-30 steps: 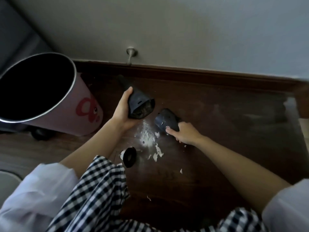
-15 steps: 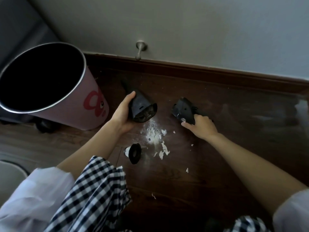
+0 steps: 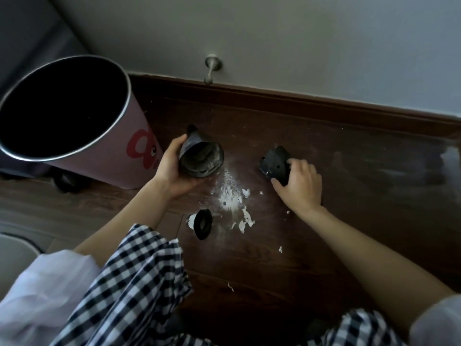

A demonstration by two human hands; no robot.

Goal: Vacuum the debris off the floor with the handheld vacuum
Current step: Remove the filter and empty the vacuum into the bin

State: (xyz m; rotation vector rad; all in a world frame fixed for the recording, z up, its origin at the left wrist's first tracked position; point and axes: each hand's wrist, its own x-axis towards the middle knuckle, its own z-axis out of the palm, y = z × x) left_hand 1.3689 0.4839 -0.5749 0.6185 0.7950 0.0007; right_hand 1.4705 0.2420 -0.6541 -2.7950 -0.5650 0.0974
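While left hand [image 3: 172,168] grips dust cup [image 3: 202,158], right hand [image 3: 299,186] grips vacuum body [image 3: 274,164], no readable writing.

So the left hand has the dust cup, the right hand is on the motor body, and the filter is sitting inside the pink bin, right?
Not quite. In the head view the filter lies on the floor beside the white debris, not in the pink bin. The rest holds: the left hand grips the dust cup, and the right hand is on the motor body.

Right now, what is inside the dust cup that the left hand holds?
The dust cup in the left hand opens toward the camera. Inside, grey dusty matter clings to the walls. Its deep narrow end is dark, so what lies there cannot be seen.
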